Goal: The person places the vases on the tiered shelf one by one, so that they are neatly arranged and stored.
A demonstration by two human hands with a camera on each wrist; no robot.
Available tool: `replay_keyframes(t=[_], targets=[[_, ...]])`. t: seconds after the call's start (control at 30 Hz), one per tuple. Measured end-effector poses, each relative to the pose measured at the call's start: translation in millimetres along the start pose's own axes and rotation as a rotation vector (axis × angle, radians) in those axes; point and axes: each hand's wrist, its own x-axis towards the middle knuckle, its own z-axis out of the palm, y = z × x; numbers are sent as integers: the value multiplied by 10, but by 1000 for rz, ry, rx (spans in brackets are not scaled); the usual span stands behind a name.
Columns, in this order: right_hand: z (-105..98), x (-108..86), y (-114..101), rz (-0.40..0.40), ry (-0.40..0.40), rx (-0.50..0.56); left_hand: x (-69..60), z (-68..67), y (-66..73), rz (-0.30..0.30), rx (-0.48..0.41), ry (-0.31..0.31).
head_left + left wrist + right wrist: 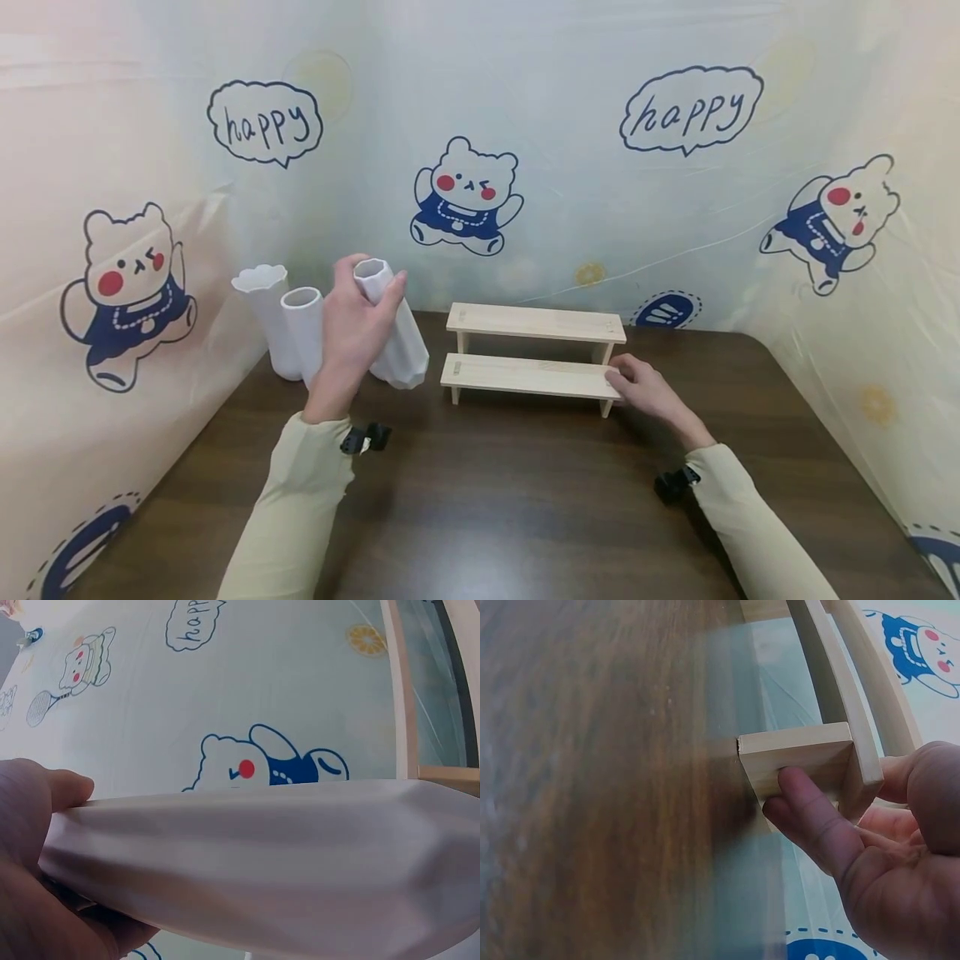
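Note:
My left hand (354, 321) grips a white faceted vase (399, 346) near its mouth; the vase leans, its base toward the right, left of a two-tier wooden stand (536, 375). In the left wrist view the vase (255, 862) stretches sideways from the thumb and fingers of the hand (45, 862). At the stand's right end my right hand (651, 390) holds the lower shelf, thumb on top. The right wrist view has fingers of this hand (885, 855) against the end leg (802, 757) of the stand.
Two other white vases stand at the table's back left: one with a wavy rim (264, 312), one with a plain round rim (303, 321). A printed cloth (570, 200) hangs behind and beside the dark wooden table (510, 500).

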Motion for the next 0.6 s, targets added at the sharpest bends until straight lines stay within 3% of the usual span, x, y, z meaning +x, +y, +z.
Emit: replay_keyframes(t=[0.33,0.6], targets=[[-6,13,2,-5,-19,33,45,152,128,-9,-22,-60],[-3,7,15,2,-16,28,38,324,218,65,-85,-75]])
